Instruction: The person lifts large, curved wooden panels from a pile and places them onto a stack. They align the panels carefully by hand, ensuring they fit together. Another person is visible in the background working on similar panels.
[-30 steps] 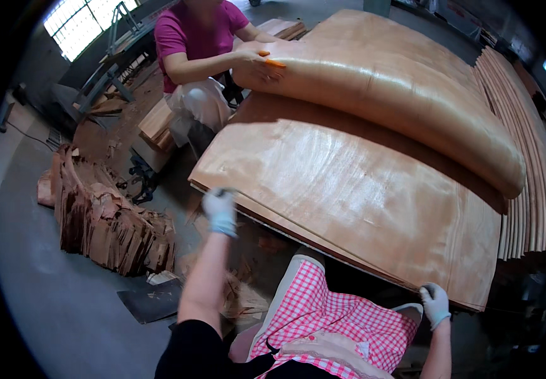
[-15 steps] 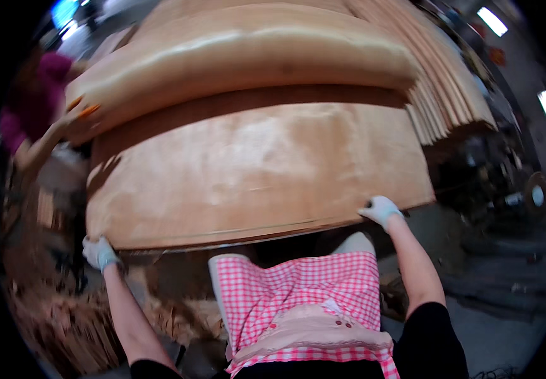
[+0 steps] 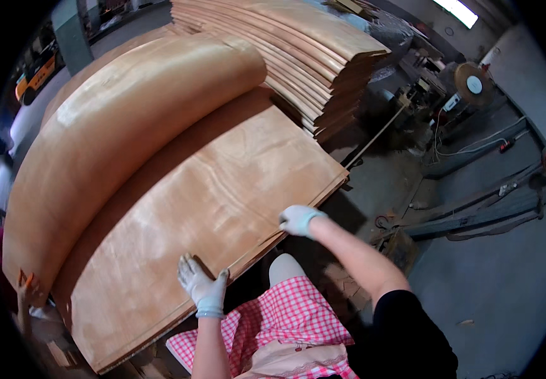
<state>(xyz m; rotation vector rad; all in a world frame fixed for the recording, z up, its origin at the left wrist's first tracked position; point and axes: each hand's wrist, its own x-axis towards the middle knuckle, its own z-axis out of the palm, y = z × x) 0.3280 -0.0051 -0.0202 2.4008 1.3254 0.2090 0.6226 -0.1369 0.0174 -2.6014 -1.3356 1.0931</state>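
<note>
- The left hand (image 3: 202,285), in a pale glove, lies flat with fingers spread on the top sheet of thin, light-brown wood veneer (image 3: 197,208).
- The right hand (image 3: 298,219), gloved too, is clamped on that sheet's near edge.
- A curled veneer sheet (image 3: 121,132) arches behind.

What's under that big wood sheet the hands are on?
Under the top veneer sheet, thin edges of more sheets show by the left hand and right hand. How deep that stack goes, and what holds it up, is covered.
</note>
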